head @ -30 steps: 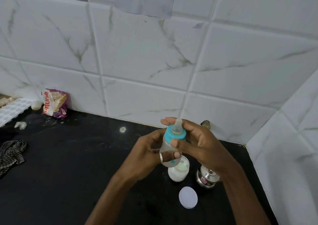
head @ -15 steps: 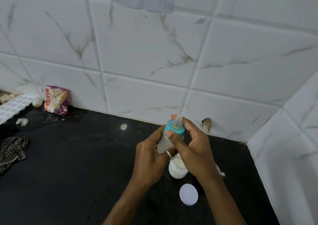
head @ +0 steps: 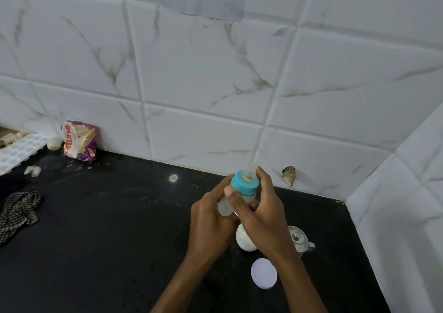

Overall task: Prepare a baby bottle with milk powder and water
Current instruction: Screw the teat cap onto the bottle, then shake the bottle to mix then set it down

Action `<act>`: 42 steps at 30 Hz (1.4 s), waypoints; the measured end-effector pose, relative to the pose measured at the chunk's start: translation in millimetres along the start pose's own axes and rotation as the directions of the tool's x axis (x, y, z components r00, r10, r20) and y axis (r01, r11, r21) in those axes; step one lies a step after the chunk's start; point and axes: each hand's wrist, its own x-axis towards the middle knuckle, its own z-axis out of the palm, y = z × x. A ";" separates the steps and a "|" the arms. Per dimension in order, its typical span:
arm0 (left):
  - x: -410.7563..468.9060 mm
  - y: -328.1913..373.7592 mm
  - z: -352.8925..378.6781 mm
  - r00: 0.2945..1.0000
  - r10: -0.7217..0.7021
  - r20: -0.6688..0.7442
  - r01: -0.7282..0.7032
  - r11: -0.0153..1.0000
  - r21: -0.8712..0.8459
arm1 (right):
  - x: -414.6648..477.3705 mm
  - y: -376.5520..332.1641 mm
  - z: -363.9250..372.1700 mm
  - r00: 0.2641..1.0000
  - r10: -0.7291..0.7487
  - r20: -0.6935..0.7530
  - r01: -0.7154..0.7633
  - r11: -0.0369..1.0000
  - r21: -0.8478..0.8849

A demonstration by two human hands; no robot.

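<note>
- Baby bottle (head: pixel 225 205), topped by a teal collar (head: pixel 245 184) and clear teat, is held upright above the black counter (head: pixel 107 229).
- Left hand (head: pixel 211 219) wraps its body; right hand (head: pixel 261 214) grips the collar.
- Below, partly hidden: a white jar (head: pixel 244 241), its lid (head: pixel 263 273), a steel vessel (head: pixel 298 239).
- Far left: a snack packet (head: pixel 78 141), a checked cloth (head: pixel 18 213); marbled white tiles (head: pixel 203 73) behind.

White marble-veined tiled wall (head: pixel 203 73) (corner right), black countertop (head: pixel 96 241)
</note>
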 end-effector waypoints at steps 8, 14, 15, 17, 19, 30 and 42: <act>1.1 -4.9 -0.6 0.998 -0.063 0.022 0.063 0.998 0.002 | 0.7 2.9 -4.6 0.986 0.104 0.131 -0.114 0.991 0.071; 7.1 -19.1 -24.4 0.982 -0.118 0.145 0.121 0.992 -0.017 | 10.2 -5.9 -12.7 0.985 0.133 0.112 -0.149 0.977 0.153; 8.9 -18.3 -29.1 0.985 -0.120 0.121 0.127 0.991 -0.052 | 14.0 -8.6 -14.9 0.985 0.143 0.092 -0.159 0.965 0.207; 12.3 -16.4 -37.3 0.989 -0.144 0.033 0.147 0.980 -0.135 | 22.5 -13.4 -17.5 0.987 0.159 0.025 -0.158 0.926 0.343; 13.8 -11.9 -44.4 0.983 -0.177 -0.044 0.166 0.969 -0.183 | 27.5 -16.4 -17.3 0.991 0.136 0.003 -0.127 0.914 0.385; 10.8 0.4 -72.0 0.955 -0.222 -0.197 0.178 0.959 -0.221 | 31.8 -25.8 -5.4 0.996 0.049 0.076 -0.076 0.909 0.410; -1.5 -17.8 -81.4 0.925 -0.327 -0.192 0.286 0.935 -0.211 | 6.2 35.5 19.1 0.911 0.215 0.352 -0.313 0.916 0.251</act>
